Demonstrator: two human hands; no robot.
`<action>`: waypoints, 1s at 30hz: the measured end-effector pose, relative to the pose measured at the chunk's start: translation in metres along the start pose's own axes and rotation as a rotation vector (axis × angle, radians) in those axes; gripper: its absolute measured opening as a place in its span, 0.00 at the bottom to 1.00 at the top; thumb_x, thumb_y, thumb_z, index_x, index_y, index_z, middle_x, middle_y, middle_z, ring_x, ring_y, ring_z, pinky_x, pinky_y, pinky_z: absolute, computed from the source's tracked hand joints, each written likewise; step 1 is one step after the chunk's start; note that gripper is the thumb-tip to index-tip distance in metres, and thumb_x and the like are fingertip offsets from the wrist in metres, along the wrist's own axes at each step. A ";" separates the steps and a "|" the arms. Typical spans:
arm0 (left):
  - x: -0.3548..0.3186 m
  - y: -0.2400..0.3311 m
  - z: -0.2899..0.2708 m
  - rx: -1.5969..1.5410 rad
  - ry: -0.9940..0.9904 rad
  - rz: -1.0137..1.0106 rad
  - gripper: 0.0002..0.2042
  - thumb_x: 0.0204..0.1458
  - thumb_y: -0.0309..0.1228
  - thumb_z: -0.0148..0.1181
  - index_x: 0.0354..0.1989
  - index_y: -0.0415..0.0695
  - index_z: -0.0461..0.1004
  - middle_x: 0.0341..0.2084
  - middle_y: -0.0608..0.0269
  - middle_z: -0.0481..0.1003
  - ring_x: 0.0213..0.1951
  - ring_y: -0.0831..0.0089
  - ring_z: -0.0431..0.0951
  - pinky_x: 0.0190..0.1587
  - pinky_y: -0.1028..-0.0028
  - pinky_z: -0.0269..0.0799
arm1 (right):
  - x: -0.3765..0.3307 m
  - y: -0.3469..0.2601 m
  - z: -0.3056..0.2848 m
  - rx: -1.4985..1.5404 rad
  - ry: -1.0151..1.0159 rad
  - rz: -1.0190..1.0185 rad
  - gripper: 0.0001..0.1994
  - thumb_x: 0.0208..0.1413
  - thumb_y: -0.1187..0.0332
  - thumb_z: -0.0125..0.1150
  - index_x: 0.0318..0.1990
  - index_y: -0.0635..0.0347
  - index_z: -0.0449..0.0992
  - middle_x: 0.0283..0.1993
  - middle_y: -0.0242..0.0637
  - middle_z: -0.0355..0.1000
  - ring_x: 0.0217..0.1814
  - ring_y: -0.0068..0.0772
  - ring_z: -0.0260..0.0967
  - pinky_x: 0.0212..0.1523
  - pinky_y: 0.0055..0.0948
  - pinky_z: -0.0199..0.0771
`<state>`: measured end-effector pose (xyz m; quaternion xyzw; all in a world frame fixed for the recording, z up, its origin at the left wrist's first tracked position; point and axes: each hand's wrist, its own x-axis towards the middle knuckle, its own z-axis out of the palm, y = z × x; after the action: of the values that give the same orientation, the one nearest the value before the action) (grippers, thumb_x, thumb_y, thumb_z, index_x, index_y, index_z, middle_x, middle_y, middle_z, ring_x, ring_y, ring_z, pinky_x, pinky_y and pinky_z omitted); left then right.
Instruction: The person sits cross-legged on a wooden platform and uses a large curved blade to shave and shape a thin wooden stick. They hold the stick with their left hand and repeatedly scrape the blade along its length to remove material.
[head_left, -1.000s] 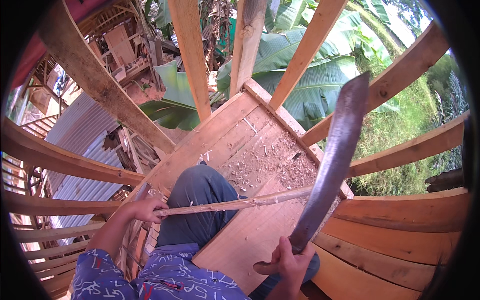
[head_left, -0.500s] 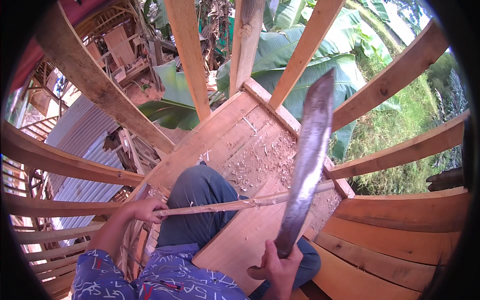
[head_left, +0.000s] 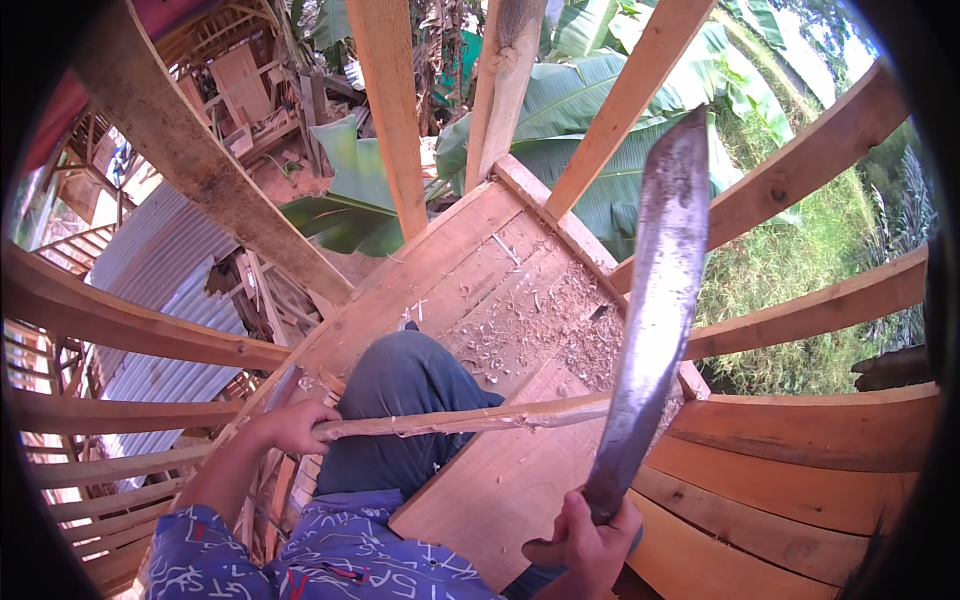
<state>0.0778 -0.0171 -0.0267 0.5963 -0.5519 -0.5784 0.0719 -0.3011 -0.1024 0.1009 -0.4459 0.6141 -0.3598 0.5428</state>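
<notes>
Head view: left hand (head_left: 293, 425) grip around stick (head_left: 470, 416) end, right hand (head_left: 590, 540) grip apparently clenching upright machete (head_left: 650, 310).

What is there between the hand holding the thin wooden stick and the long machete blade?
In the head view, between the left hand and the long grey machete blade, the thin wooden stick runs across the person's blue-trousered knee.

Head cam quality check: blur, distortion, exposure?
Head view: strong fisheye, the straight wooden beams bow toward a black vignetted rim. Even daylight, with bright, partly washed-out foliage at upper right. The machete blade in the right hand looks slightly soft; the left hand and the thin stick are sharp.
</notes>
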 end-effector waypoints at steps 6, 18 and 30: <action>-0.007 0.011 0.020 0.103 0.247 -0.031 0.15 0.33 0.32 0.63 0.30 0.37 0.71 0.22 0.48 0.73 0.29 0.53 0.75 0.33 0.63 0.68 | -0.010 0.038 0.000 -0.148 -0.014 0.031 0.08 0.51 0.73 0.63 0.30 0.66 0.70 0.16 0.28 0.66 0.15 0.16 0.62 0.15 0.19 0.59; -0.007 0.021 0.041 0.151 0.458 -0.021 0.16 0.28 0.32 0.64 0.26 0.38 0.68 0.22 0.43 0.70 0.32 0.43 0.72 0.34 0.57 0.67 | -0.017 0.011 -0.007 0.093 0.053 0.115 0.07 0.51 0.73 0.62 0.30 0.67 0.69 0.15 0.29 0.65 0.14 0.17 0.61 0.14 0.20 0.59; -0.007 0.022 0.054 0.189 0.580 -0.020 0.16 0.27 0.31 0.63 0.24 0.38 0.65 0.22 0.44 0.69 0.30 0.42 0.71 0.32 0.57 0.67 | -0.018 0.016 -0.002 -0.009 -0.024 0.037 0.06 0.52 0.75 0.60 0.29 0.66 0.69 0.14 0.31 0.64 0.13 0.19 0.61 0.12 0.19 0.58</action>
<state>0.0259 0.0096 -0.0239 0.7460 -0.5539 -0.3307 0.1650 -0.3053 -0.0802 0.0927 -0.4410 0.6174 -0.3415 0.5547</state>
